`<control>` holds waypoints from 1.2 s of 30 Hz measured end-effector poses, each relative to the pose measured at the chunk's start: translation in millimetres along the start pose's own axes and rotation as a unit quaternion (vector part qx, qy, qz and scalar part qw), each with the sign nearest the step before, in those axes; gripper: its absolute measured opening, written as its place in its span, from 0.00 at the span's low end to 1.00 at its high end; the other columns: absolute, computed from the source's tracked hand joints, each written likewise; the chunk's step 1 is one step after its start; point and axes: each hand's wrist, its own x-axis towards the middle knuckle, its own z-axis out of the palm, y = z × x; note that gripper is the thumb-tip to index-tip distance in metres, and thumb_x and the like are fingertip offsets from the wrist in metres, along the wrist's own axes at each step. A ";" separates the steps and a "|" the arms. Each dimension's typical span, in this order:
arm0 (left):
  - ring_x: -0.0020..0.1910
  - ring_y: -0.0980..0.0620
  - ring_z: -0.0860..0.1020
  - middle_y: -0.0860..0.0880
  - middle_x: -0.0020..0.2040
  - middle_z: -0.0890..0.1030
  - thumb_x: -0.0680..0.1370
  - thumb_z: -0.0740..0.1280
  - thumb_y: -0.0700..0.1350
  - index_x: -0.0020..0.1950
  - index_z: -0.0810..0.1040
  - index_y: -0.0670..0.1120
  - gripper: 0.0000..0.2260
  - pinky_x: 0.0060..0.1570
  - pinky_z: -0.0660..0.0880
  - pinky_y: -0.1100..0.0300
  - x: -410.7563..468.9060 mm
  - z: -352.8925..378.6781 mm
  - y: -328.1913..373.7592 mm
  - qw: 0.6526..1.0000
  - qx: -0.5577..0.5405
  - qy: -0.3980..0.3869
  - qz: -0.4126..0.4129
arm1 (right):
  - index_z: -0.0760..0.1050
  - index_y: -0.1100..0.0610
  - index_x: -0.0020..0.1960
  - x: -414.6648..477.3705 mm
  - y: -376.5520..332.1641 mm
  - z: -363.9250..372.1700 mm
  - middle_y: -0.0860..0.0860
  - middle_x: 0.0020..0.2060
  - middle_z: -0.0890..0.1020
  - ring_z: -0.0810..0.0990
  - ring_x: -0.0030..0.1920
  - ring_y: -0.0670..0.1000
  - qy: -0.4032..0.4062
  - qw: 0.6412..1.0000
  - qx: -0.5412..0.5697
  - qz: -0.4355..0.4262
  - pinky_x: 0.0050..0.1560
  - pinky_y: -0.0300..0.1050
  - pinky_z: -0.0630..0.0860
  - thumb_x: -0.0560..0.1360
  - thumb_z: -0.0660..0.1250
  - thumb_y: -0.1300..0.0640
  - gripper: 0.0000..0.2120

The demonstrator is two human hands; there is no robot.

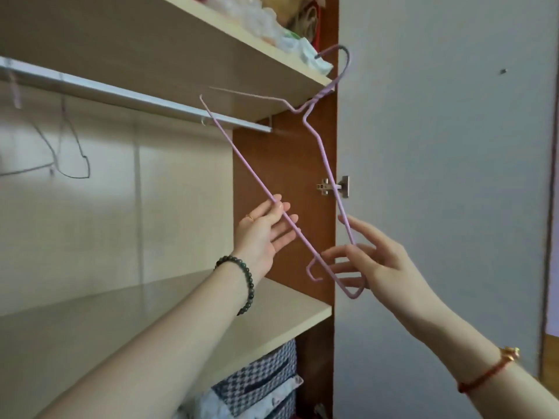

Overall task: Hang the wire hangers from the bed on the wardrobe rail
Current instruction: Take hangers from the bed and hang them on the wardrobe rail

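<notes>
So the lilac wire hanger (242, 154) is up in the air in front of the open wardrobe, held between both hands and not on the rail (136, 99) yet. It's tipped way over. The long bottom bar runs diagonally from upper left, right in front of the rail's near end, down to lower right.

The right hand (363, 261) has that low corner, with thumb and fingers curled round the bend and clamped on it. The left hand (266, 228) is further up the bar with its fingers pretty much straight and apart, so I'd say it's propping and steering the bar, not gripping it.

The bit that matters is the hook (348, 60). It's stuck up at the top right, level with the front edge of the upper shelf (272, 54), so it's above the rail and off past its right end. The rail sits lower and to the left of the hook.

My guess is the whole hanger needs rotating upright and swinging left under the shelf before the hook can drop over. The left hand is the one nearer the rail, so it probably leads. I'd watch that the hook doesn't snag on the shelf edge.

A few thin hangers (87, 167) already hang further left along the rail.
</notes>
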 end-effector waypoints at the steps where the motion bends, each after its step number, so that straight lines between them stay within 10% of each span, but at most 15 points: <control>1: 0.39 0.53 0.80 0.51 0.42 0.80 0.77 0.63 0.38 0.50 0.78 0.47 0.06 0.34 0.78 0.60 5.9 -12.8 7.8 1.000 0.000 0.013 0.004 | 0.66 0.40 0.57 7.6 0.6 13.4 0.47 0.36 0.85 0.84 0.35 0.47 -0.019 1.000 0.006 -0.004 0.33 0.37 0.79 0.79 0.55 0.61 0.16; 11: 0.41 0.53 0.78 0.48 0.44 0.78 0.78 0.61 0.38 0.60 0.73 0.41 0.11 0.33 0.79 0.65 60.3 -126.0 78.8 0.993 -0.017 0.107 0.044 | 0.70 0.48 0.62 96.4 -5.7 142.6 0.58 0.42 0.81 0.83 0.33 0.54 -0.085 0.995 0.028 -0.044 0.28 0.42 0.79 0.79 0.56 0.59 0.14; 16: 0.40 0.53 0.77 0.45 0.43 0.77 0.79 0.61 0.37 0.50 0.73 0.38 0.03 0.49 0.73 0.59 93.7 -165.4 113.6 0.988 -0.033 0.140 0.058 | 0.69 0.53 0.64 141.9 -26.0 194.9 0.59 0.41 0.81 0.82 0.35 0.58 -0.092 0.993 0.012 -0.078 0.29 0.41 0.80 0.79 0.56 0.57 0.14; 22: 0.37 0.52 0.76 0.43 0.38 0.76 0.79 0.61 0.36 0.42 0.72 0.37 0.06 0.38 0.74 0.66 133.3 -189.2 152.0 0.983 -0.035 0.163 0.083 | 0.70 0.56 0.63 189.9 -56.5 243.0 0.63 0.36 0.80 0.80 0.32 0.61 -0.072 0.988 -0.013 -0.135 0.40 0.54 0.80 0.79 0.53 0.58 0.15; 26: 0.36 0.49 0.75 0.45 0.37 0.75 0.81 0.57 0.40 0.41 0.71 0.39 0.09 0.63 0.70 0.55 160.8 -210.7 169.4 0.986 -0.001 0.137 0.091 | 0.72 0.59 0.61 219.5 -68.0 271.1 0.63 0.36 0.79 0.79 0.33 0.63 -0.065 0.991 -0.011 -0.119 0.46 0.59 0.79 0.79 0.53 0.58 0.15; 31: 0.36 0.47 0.72 0.45 0.37 0.73 0.81 0.54 0.39 0.45 0.69 0.38 0.08 0.22 0.74 0.65 170.7 -231.0 185.2 0.981 -0.017 0.160 0.110 | 0.75 0.61 0.56 239.8 -76.5 297.3 0.60 0.36 0.77 0.78 0.32 0.60 -0.097 0.990 -0.003 -0.104 0.49 0.59 0.79 0.78 0.53 0.57 0.14; 36: 0.37 0.46 0.75 0.43 0.38 0.74 0.80 0.51 0.33 0.47 0.70 0.37 0.09 0.27 0.78 0.58 155.4 -242.4 180.7 0.975 -0.038 0.193 0.102 | 0.73 0.65 0.57 234.1 -73.3 312.0 0.57 0.35 0.76 0.78 0.35 0.57 -0.157 0.986 0.003 -0.058 0.53 0.58 0.78 0.78 0.51 0.59 0.16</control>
